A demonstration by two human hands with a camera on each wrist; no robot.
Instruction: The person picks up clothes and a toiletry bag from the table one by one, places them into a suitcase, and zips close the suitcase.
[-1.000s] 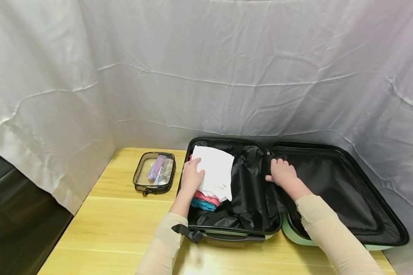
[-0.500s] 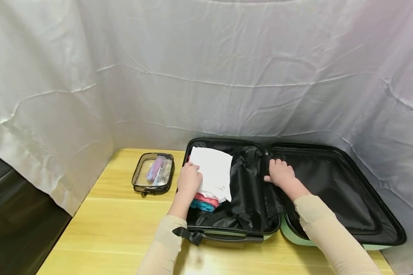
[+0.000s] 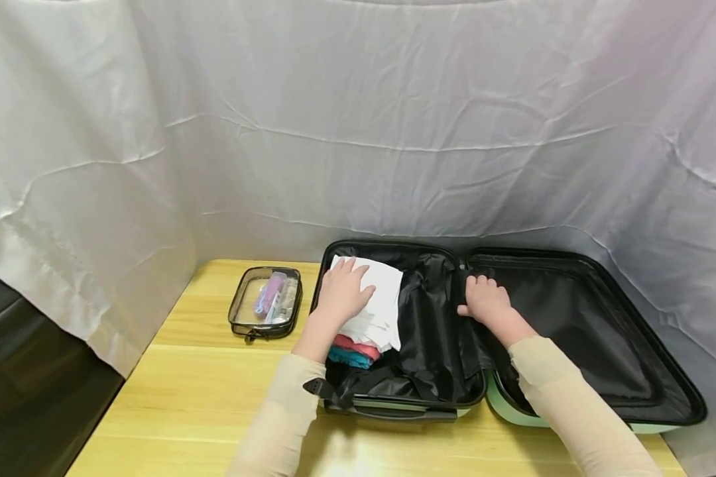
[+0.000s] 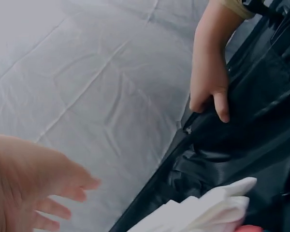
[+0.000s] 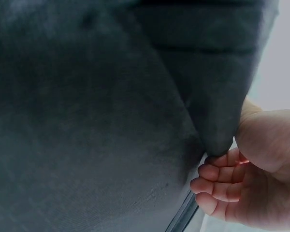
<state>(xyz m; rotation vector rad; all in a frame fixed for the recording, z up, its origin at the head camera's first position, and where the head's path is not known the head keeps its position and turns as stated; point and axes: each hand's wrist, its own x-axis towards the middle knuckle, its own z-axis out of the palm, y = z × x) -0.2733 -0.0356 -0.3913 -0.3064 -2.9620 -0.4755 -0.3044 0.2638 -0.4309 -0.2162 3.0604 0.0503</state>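
— Two hands are seen over the open suitcase (image 3: 662,424) at the lower centre of the frame. How is the left hand (image 3: 345,290) placed?

— It is laid flat, fingers straight and spread, on the white folded cloth (image 3: 378,305) atop the pink and teal clothes (image 3: 352,351) in the left half.

— And the right hand (image 3: 484,299)?

— Its fingers are curled round a fold of the black lining (image 5: 135,96) at the middle hinge. A clear pouch (image 3: 266,299) is seen left of the case, on the wooden table (image 3: 191,397).
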